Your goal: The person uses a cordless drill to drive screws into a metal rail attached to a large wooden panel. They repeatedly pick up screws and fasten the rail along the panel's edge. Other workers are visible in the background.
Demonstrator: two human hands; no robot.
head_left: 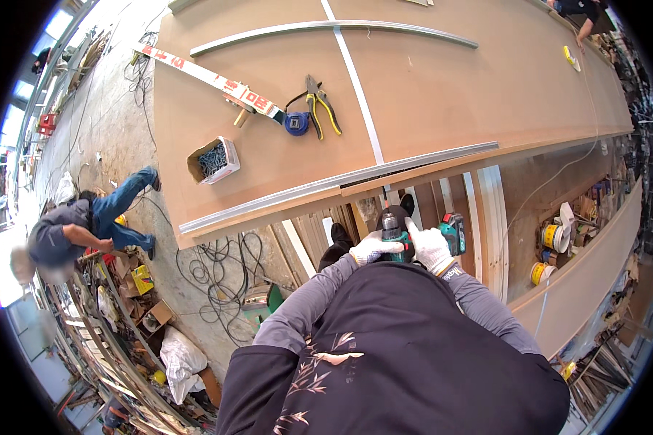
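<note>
Fingers (382, 243) of both white-gloved hands wrapped tight around teal-and-black cordless drill (395, 233) at brown board surface (442, 87) edge; likely dense, rigid, top-heavy; best gripped at handle.

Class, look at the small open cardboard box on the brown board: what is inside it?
The cardboard box holds a heap of dark metal fasteners, probably screws. The heap covers the box's bottom, so anything underneath is hidden.

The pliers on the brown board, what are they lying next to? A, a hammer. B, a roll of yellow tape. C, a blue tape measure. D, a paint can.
C: the pliers with yellow and black handles lie right beside the blue tape measure on the board.
</note>
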